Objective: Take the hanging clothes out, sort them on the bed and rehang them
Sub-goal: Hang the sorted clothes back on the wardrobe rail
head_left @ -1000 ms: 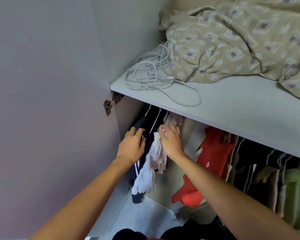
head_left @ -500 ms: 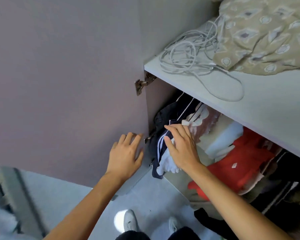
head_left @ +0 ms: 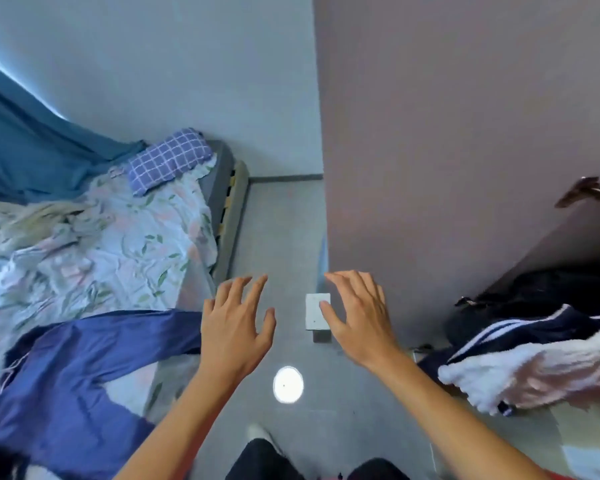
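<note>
White garment [head_left: 534, 375]: blurred, cut off at the right edge.
Blue garment [head_left: 66, 375]: cut off at the left edge.

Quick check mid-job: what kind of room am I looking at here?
Most likely a bedroom: a bed with floral sheets and a checked pillow on the left, and an open wardrobe door with hanging clothes on the right.

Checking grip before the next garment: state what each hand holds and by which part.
Nothing is held. The left hand and right hand hang open over the floor, fingers spread, between the bed and the wardrobe door.
</note>
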{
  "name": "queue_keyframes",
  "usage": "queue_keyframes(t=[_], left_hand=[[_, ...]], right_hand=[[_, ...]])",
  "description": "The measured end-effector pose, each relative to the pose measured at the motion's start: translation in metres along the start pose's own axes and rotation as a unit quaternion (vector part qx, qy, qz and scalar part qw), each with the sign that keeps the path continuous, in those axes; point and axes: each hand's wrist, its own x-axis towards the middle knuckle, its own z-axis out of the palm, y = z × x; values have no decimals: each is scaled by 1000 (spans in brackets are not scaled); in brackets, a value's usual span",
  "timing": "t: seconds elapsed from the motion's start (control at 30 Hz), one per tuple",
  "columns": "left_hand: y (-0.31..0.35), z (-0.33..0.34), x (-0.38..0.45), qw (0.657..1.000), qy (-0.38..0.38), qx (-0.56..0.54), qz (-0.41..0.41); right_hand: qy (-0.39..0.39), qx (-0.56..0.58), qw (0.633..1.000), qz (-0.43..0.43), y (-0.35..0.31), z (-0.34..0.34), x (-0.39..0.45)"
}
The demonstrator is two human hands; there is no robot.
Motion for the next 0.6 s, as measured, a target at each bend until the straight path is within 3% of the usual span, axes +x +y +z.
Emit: queue_keyframes(t=[0.2,0.6], left_hand=[[-135,-6,-57,986,17,13,-167],[-372,-35,-131,933,42,12,-358]], right_hand=[[-92,-3,990,-104,-99,81,39],[-182,35,949,-256,-322,257,106]])
